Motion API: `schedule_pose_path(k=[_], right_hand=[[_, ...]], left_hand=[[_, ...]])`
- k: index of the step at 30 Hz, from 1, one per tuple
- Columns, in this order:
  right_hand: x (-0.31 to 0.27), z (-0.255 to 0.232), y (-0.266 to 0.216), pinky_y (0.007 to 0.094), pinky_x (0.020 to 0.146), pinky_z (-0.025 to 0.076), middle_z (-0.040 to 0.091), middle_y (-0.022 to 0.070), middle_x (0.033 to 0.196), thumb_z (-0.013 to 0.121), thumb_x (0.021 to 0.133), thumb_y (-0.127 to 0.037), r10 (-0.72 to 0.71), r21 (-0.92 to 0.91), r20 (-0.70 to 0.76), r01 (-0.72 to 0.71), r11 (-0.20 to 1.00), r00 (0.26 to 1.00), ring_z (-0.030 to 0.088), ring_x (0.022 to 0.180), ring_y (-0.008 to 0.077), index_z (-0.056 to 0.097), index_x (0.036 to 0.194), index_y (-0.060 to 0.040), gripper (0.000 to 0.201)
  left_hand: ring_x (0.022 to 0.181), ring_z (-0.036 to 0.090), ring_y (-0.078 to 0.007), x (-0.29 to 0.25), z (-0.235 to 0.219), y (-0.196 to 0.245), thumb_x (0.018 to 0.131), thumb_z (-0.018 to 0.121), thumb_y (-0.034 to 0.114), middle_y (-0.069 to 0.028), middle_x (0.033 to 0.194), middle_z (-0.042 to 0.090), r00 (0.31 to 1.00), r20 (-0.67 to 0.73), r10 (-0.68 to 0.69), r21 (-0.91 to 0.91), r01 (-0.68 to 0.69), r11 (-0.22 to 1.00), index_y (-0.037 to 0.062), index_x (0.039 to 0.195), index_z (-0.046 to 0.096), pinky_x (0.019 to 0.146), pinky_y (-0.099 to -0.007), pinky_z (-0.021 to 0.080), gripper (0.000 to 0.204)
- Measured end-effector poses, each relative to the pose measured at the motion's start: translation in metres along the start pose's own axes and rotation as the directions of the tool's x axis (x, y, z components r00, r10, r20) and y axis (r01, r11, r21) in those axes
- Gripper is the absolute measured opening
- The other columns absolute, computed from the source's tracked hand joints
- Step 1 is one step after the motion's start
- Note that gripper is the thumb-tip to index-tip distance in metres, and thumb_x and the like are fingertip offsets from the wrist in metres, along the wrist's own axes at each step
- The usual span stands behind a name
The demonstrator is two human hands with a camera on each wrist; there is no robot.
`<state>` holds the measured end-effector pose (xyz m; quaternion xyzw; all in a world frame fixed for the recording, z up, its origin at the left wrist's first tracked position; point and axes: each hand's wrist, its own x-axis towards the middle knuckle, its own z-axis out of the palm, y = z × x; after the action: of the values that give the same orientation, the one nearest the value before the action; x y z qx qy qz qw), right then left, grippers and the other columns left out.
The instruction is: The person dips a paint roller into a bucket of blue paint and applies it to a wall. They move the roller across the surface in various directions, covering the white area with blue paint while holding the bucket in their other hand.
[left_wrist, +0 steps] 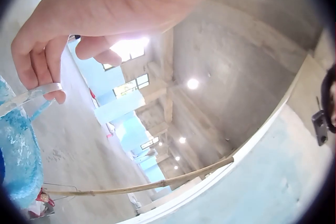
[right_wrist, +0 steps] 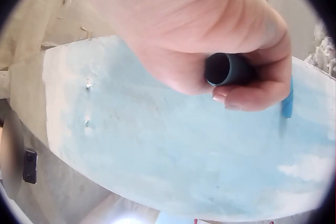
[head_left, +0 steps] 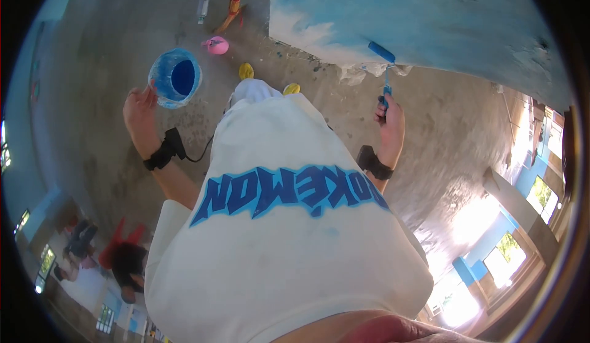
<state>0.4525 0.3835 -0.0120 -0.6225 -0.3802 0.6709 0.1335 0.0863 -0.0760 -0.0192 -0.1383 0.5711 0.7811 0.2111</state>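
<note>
My left hand point(head_left: 141, 113) holds up a paint bucket point(head_left: 161, 66) by its handle. In the left wrist view, curled fingers hook the pale handle point(left_wrist: 29, 98) above the blue-smeared bucket wall point(left_wrist: 23, 155). Dark blue paint point(head_left: 183, 77) shows inside. My right hand point(head_left: 392, 122) grips a paint roller by its dark handle point(right_wrist: 231, 70). The blue roller sleeve point(head_left: 381, 52) lies over the lower edge of a wall point(head_left: 399, 17) painted light blue with white patches. Part of the sleeve shows beyond the fingers in the right wrist view.
On the grey floor point(head_left: 258, 51) lie a pink round item point(head_left: 217, 45), a clear bottle point(head_left: 203, 10) and an orange-brown toy-like figure point(head_left: 232, 5). Crumpled plastic point(head_left: 353, 73) lines the wall's foot. People point(head_left: 126, 260) are behind at the left. A bamboo pole point(left_wrist: 142, 187) crosses the left wrist view.
</note>
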Motion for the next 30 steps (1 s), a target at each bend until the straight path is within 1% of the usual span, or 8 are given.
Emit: schedule_pose_path(k=[5, 7, 11, 15, 18, 20, 27, 30], right_hand=[[0.02, 0.001, -0.004, 0.0267, 0.048, 0.036, 0.044, -0.003, 0.061, 0.055, 0.095, -0.024, 0.058, -0.008, 0.036, -0.057, 0.998, 0.998, 0.042, 0.05, 0.0083, 0.052, 0.081, -0.0053, 0.024], [0.024, -0.001, 0.0, 0.0271, 0.046, 0.036, 0.043, -0.0028, 0.061, 0.055, 0.095, -0.025, 0.074, -0.03, 0.058, -0.072, 0.997, 0.996, 0.042, 0.049, 0.0084, 0.053, 0.081, -0.0051, 0.024], [0.02, 0.0, -0.002, 0.0254, 0.042, 0.031, 0.039, -0.0048, 0.059, 0.054, 0.096, -0.027, 0.093, -0.194, 0.037, -0.084, 0.977, 0.995, 0.037, 0.047, 0.0067, 0.051, 0.086, -0.0086, 0.021], [-0.009, 0.01, -0.016, 0.0252, 0.039, 0.03, 0.038, -0.0049, 0.057, 0.054, 0.096, -0.03, 0.143, -0.133, 0.046, -0.136, 0.982, 0.989, 0.036, 0.044, 0.0067, 0.053, 0.088, -0.0072, 0.024], [-0.032, 0.018, -0.025, 0.0229, 0.038, 0.029, 0.036, -0.0061, 0.056, 0.051, 0.097, -0.031, 0.246, -0.008, 0.243, -0.251, 0.968, 0.938, 0.034, 0.042, 0.005, 0.054, 0.092, -0.0061, 0.025], [-0.039, 0.023, -0.024, 0.0223, 0.036, 0.028, 0.035, -0.0054, 0.055, 0.05, 0.098, -0.034, 0.224, 0.131, 0.524, -0.337, 0.932, 0.822, 0.032, 0.039, 0.0049, 0.054, 0.092, -0.0046, 0.03], [-0.093, 0.073, -0.027, 0.0205, 0.035, 0.025, 0.029, -0.0074, 0.051, 0.046, 0.1, -0.033, 0.032, 0.117, 0.539, -0.113, 0.987, 0.842, 0.028, 0.036, 0.0037, 0.053, 0.096, -0.0051, 0.029], [-0.09, 0.076, -0.032, 0.0207, 0.033, 0.026, 0.03, -0.0071, 0.05, 0.047, 0.1, -0.034, 0.025, 0.206, 0.615, -0.191, 0.96, 0.788, 0.028, 0.035, 0.0044, 0.051, 0.099, -0.0046, 0.03]], left_hand=[[0.106, 0.059, -0.0298, -0.007, 0.013, -0.001, 0.092, 0.053, 0.017, -0.0278, 0.12, 0.059, 0.98, -0.196, -0.04, 0.047, 0.05, 0.998, 0.0042, 0.103, 0.053, 0.093, -0.039, 0.042, 0.017], [0.104, 0.059, -0.0301, -0.013, 0.009, -0.001, 0.095, 0.051, 0.021, -0.0293, 0.121, 0.058, 0.998, -0.031, 0.049, 0.086, -0.046, 0.995, 0.0047, 0.102, 0.053, 0.091, -0.0385, 0.043, 0.018], [0.104, 0.059, -0.031, 0.01, -0.003, 0.003, 0.096, 0.049, 0.022, -0.0302, 0.12, 0.058, 0.995, -0.084, -0.051, 0.071, 0.057, 0.996, 0.0054, 0.099, 0.053, 0.088, -0.0383, 0.045, 0.017], [0.102, 0.06, -0.0309, 0.004, 0.017, 0.019, 0.093, 0.048, 0.018, -0.0297, 0.118, 0.059, 0.991, -0.094, -0.097, 0.051, 0.102, 0.994, 0.0071, 0.093, 0.053, 0.088, -0.0392, 0.044, 0.012], [0.102, 0.059, -0.0304, 0.007, 0.024, 0.024, 0.091, 0.046, 0.014, -0.0282, 0.118, 0.06, 0.985, -0.109, -0.137, 0.038, 0.142, 0.989, 0.008, 0.092, 0.053, 0.089, -0.0395, 0.044, 0.009], [0.102, 0.059, -0.0302, 0.007, 0.026, 0.023, 0.09, 0.045, 0.013, -0.0274, 0.118, 0.06, 0.978, -0.144, -0.148, 0.033, 0.155, 0.987, 0.0082, 0.092, 0.052, 0.09, -0.0397, 0.043, 0.009], [0.105, 0.057, -0.0295, 0.004, -0.001, -0.003, 0.089, 0.042, 0.008, -0.0256, 0.12, 0.06, 0.985, -0.151, -0.081, -0.015, 0.08, 0.997, 0.0081, 0.099, 0.049, 0.095, -0.0401, 0.04, 0.013], [0.112, 0.055, -0.0297, 0.013, -0.008, -0.004, 0.09, 0.045, 0.011, -0.0243, 0.127, 0.057, 0.981, -0.159, -0.115, -0.046, 0.109, 0.993, 0.0085, 0.102, 0.049, 0.099, -0.0421, 0.038, 0.013]])
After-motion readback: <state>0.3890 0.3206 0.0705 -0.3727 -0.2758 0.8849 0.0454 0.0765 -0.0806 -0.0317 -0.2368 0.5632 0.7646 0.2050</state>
